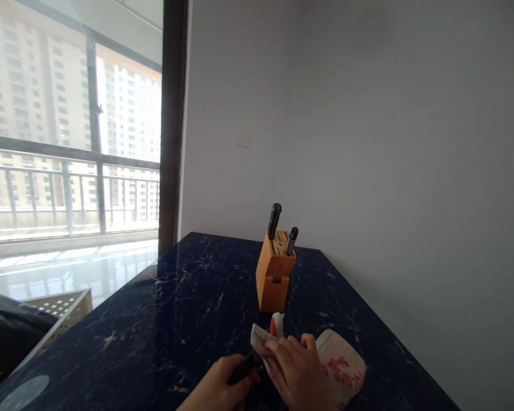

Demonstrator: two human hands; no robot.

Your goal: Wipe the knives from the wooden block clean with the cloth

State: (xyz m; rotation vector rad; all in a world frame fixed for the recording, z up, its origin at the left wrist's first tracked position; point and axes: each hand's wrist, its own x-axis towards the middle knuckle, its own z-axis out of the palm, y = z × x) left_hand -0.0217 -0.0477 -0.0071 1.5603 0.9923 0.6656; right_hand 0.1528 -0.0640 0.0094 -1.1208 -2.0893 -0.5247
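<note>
At the near part of the table, my left hand (226, 383) is closed around the black handle (243, 370) of what looks like a knife; its blade is hidden. My right hand (297, 368) grips a whitish cloth (341, 365) with red lettering, folded over the far end of that handle. Part of the cloth sticks up past the fingers, and the rest hangs out to the right. Just beyond my hands stands a wooden knife block (273, 282). Two handles rise from its slots: a long black one (274, 220) and a shorter black and silver one (292, 240).
The dark blue marbled table (197, 302) runs back toward a grey wall (411, 171). At lower left are a perforated light-coloured chair (71, 317) and a dark item (8, 337) beside the table. A pale round mark (24, 393) lies at the near left corner.
</note>
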